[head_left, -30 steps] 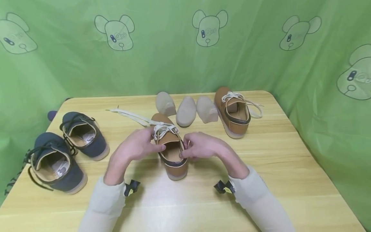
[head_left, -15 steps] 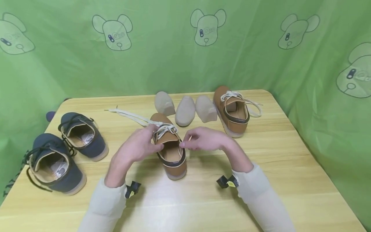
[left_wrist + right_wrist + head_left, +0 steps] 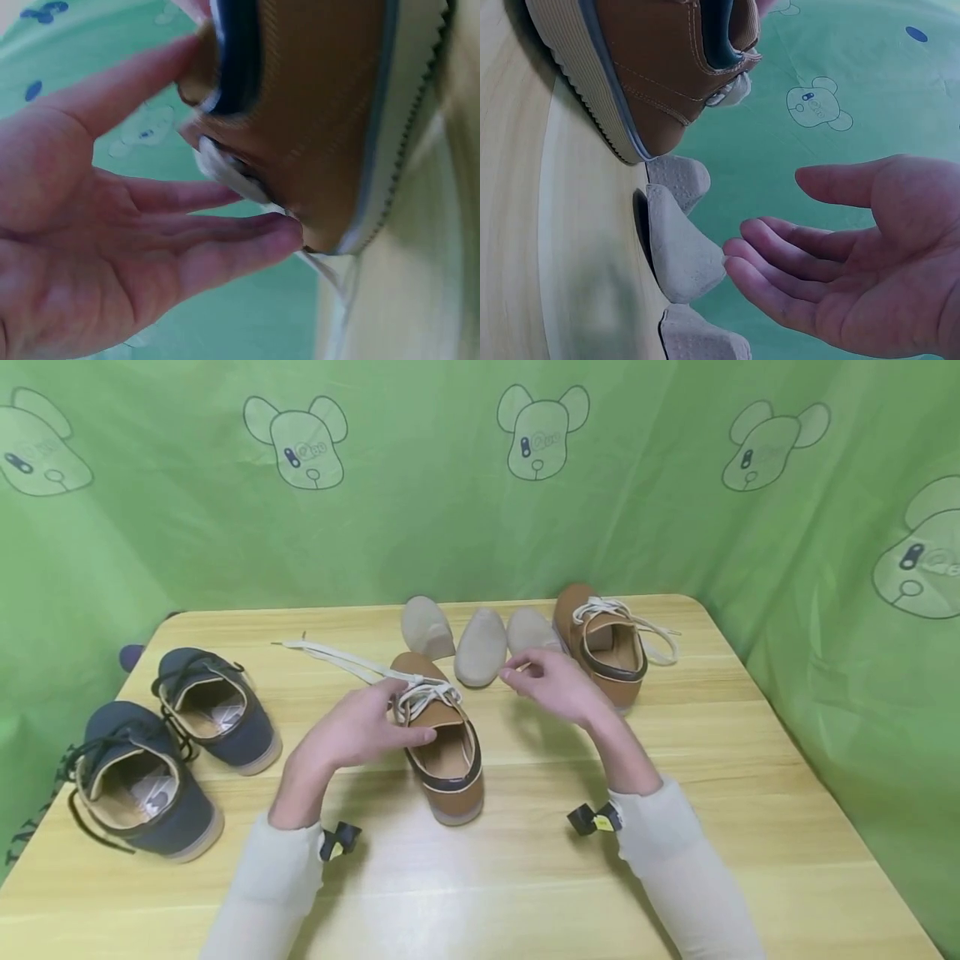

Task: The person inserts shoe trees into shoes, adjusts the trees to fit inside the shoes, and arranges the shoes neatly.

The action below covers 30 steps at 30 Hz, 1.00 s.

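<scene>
A brown lace-up shoe stands on the table between my hands, its heel towards me. My left hand rests at its left side, the thumb over the opening and the fingers by the white laces. In the left wrist view those fingers lie nearly straight against the upper. My right hand hovers with nothing in it, fingers loosely bent, near three grey moulded shoe inserts. The middle insert and left insert show fully; my hand partly covers the right insert.
A second brown shoe stands at the back right, laces trailing right. Two dark blue shoes with black laces sit at the left. A green curtain hangs behind the wooden table.
My right hand has left the near brown shoe's collar and moved up and right towards the inserts. My left hand has stayed at the shoe.
</scene>
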Motion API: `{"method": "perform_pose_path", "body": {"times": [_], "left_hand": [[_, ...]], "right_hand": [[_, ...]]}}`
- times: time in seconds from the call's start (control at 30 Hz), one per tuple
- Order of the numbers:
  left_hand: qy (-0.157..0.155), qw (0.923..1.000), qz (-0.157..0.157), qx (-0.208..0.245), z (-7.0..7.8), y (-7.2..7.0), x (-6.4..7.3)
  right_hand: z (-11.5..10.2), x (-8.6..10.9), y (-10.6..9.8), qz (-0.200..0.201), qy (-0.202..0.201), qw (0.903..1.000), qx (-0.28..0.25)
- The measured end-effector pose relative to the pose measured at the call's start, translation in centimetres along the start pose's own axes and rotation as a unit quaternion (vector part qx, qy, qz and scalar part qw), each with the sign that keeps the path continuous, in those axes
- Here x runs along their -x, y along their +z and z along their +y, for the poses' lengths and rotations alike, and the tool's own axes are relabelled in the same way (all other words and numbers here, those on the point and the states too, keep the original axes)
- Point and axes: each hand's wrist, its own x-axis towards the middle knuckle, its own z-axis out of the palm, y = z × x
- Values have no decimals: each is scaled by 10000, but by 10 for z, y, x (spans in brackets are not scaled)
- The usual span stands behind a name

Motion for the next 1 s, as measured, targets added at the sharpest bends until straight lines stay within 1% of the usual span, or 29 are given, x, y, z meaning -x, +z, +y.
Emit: {"method": "perform_pose_path", "body": {"times": [0.1, 0.17, 0.23, 0.43, 0.63, 0.8, 0.93, 1.0], "left_hand": [[77, 9997, -142, 155, -10, 0, -3], [76, 9993, -271, 261, -14, 0, -5], [53, 9990, -330, 300, -18, 0, -7], [-15, 9984, -424, 363, -22, -2, -10], [39, 9979, -520, 376, -24, -3, -10], [-2, 9980, -541, 332, -25, -2, -10], [-87, 9981, -529, 305, -25, -2, -10], [-86, 9981, -525, 320, -25, -3, -10]], "right_hand": [[2, -1, 1, 11, 42, 9999, -103], [2, -1, 2, 26, 58, 9999, -155], [2, -2, 2, 36, 63, 9998, -182], [5, -2, 1, 50, 143, 9996, -243], [10, -1, -4, 162, 185, 9990, -375], [11, -4, -6, 551, 210, 9980, -205], [10, -13, -10, 1065, 181, 9942, 17], [10, -21, -13, 1367, 128, 9904, 165]]}}
